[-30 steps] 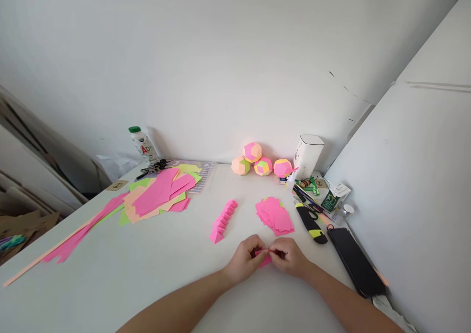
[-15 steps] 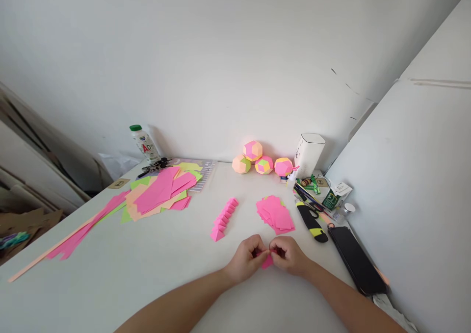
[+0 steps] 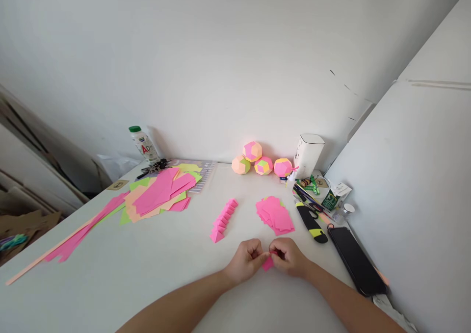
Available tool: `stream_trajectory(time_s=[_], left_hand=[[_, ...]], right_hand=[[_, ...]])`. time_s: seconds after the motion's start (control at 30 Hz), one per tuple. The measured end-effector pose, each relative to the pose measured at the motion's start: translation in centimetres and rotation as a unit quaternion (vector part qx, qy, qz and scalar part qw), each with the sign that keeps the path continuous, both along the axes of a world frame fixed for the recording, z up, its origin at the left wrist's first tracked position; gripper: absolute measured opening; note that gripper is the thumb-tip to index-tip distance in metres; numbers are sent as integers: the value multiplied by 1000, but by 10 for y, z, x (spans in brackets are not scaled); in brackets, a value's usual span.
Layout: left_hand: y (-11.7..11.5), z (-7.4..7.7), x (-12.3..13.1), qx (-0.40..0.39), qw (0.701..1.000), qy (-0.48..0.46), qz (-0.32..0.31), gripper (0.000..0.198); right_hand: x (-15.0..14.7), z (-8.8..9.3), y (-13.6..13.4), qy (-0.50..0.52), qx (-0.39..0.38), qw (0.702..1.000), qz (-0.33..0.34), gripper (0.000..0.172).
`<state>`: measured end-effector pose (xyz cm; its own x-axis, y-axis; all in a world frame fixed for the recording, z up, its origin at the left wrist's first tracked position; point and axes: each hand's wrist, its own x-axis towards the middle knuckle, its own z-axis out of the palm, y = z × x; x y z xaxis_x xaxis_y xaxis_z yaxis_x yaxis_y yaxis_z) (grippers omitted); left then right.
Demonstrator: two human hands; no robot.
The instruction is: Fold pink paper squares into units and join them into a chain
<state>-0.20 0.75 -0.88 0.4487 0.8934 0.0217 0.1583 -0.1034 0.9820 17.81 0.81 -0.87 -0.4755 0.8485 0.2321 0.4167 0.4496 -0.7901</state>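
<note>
Between my two hands is a small piece of pink paper (image 3: 268,263), partly hidden by the fingers. My left hand (image 3: 247,260) pinches its left side, and my right hand (image 3: 289,258) pinches its right side, the fingertips nearly touching. Just beyond them lies a loose pile of pink paper pieces (image 3: 275,216) with a little green showing. To its left stretches a row of folded pink paper units (image 3: 223,220), set close together. Several faceted paper balls (image 3: 252,151) in pink, peach, yellow and green rest against the wall.
Pink, peach and green sheets (image 3: 158,193) and long strips (image 3: 86,230) lie at the left, near a bottle (image 3: 143,144). On the right are a black-and-yellow cutter (image 3: 311,222), a phone (image 3: 356,260), small boxes (image 3: 336,195) and a white container (image 3: 309,155).
Both hands and the pink paper sit slightly lower in the picture. Their pinching hold looks much the same.
</note>
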Motion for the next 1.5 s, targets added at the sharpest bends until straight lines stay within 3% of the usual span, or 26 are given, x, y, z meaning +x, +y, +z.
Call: stream_trajectory(time_s=[0.3,0.57,0.73,0.9,1.1,1.17,1.4,1.5], left_hand=[[2,-1,0,6,1000,1,17,49],[2,-5,-1,-16,997,-49,57,46],[1,-5,2,-32,991,-110,76,29],[2,-7,4,-18,985,-134,107,30],[5,-2,1,48,997,-59,28,25],[5,-1,-1,57,997,-36,30,27],[6,-2,1,23,1000,-4,19,29],[7,-2,2,-28,998,-57,31,32]], right_hand=[[3,6,2,79,-111,991,-10,20],[4,8,2,119,-144,982,-16,25],[3,6,3,98,-131,986,-18,23],[2,5,3,74,-89,993,-20,22],[2,1,2,66,-85,994,-15,21],[3,0,3,79,-94,992,-14,21],[6,1,9,145,-73,987,-12,28],[6,-1,8,151,-123,981,-7,27]])
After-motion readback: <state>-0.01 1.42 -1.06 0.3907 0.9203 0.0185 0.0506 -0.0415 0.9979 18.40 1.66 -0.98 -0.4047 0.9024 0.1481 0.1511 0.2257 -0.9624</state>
